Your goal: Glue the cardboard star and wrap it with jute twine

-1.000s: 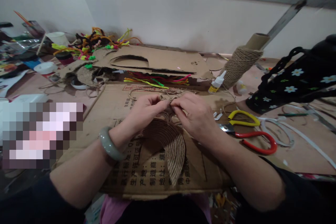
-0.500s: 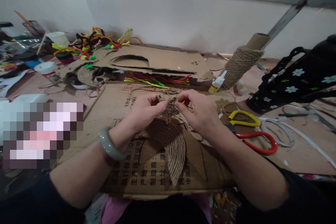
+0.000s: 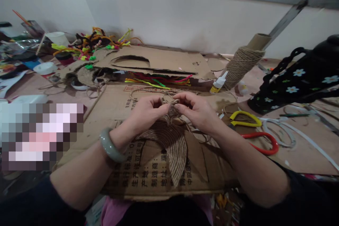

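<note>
My left hand and my right hand meet over a curved piece wound in brown jute twine. Both pinch the top end of that piece, fingers closed on the twine. The piece rests on a flat sheet of printed cardboard in front of me. A grey-green bangle sits on my left wrist. A loose strand of twine runs off to the right under my right hand.
A cone of jute twine and a small glue bottle stand behind my right hand. Scissors with yellow and red handles lie to the right. A black floral bag sits far right. Coloured pipe cleaners and cut cardboard lie behind.
My right hand drew back a little from the left, then closed in again on the top of the twine piece. The left hand stayed nearly still.
</note>
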Demonstrator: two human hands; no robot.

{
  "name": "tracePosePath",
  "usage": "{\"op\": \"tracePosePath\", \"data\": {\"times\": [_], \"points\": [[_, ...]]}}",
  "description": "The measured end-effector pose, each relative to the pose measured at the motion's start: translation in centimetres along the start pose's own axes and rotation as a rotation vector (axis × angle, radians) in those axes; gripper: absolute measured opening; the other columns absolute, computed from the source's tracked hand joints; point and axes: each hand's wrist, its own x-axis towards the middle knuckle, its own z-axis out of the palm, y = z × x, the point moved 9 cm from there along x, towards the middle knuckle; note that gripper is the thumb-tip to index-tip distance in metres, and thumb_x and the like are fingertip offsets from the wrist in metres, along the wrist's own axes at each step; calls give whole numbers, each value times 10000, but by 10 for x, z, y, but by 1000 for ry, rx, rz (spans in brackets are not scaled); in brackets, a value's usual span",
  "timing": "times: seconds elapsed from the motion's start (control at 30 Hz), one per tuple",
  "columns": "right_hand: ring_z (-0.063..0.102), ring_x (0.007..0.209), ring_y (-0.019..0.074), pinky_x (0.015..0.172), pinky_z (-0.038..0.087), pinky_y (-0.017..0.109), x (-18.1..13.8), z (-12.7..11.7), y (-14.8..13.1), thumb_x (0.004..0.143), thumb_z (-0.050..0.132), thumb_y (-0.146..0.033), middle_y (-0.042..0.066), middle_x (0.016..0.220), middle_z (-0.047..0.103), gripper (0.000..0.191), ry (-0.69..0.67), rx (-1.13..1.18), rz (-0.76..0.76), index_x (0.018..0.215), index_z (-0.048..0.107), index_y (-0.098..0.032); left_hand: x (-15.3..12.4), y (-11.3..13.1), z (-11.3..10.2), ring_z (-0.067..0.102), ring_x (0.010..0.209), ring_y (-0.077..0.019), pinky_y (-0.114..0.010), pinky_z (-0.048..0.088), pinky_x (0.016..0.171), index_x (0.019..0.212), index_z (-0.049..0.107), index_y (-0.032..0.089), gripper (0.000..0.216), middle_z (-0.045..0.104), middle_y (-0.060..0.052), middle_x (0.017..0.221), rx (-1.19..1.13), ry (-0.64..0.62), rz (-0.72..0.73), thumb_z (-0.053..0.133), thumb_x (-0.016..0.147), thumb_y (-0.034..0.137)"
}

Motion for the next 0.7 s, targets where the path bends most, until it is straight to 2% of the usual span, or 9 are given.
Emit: {"op": "tracePosePath", "data": {"times": [0.1,0.23,0.43,0.53,0.7], "points": [[573,709,111,649,453,245,1,0,0,780,530,-207,33,833,665,212,-29,71,34,963,611,-135,-1,-3,6,376,507,-73,-216,280,470,597,523,159,263,436,46,561,-46,-66,-22,615,737,361],[544,670,98,601,428,229,-3,0,-9,778,528,-205,16,806,652,192,-112,21,-8,932,631,-154,-4,-7,12,434,507,-76,-213,324,487,662,588,157,255,506,33,574,-182,-133,-87,628,745,395],[492,573,83,523,374,214,-7,5,-10,785,526,-194,-22,694,588,334,-182,-59,-23,1115,552,-149,-10,-14,25,414,448,-70,-206,273,431,693,620,162,196,496,41,522,-153,-310,-171,649,735,351],[513,594,91,546,392,221,-6,1,-10,794,555,-223,-15,708,601,317,-116,-86,-57,1104,560,-152,-8,-15,24,433,462,-75,-207,294,445,713,627,161,153,506,37,530,-179,-284,-168,643,726,312],[578,717,124,669,442,256,-8,-18,-29,856,524,-267,32,793,652,173,111,-329,-265,923,639,-156,1,-10,8,458,491,-78,-217,358,481,692,621,149,142,546,21,582,-160,-97,-90,649,689,289]]}}
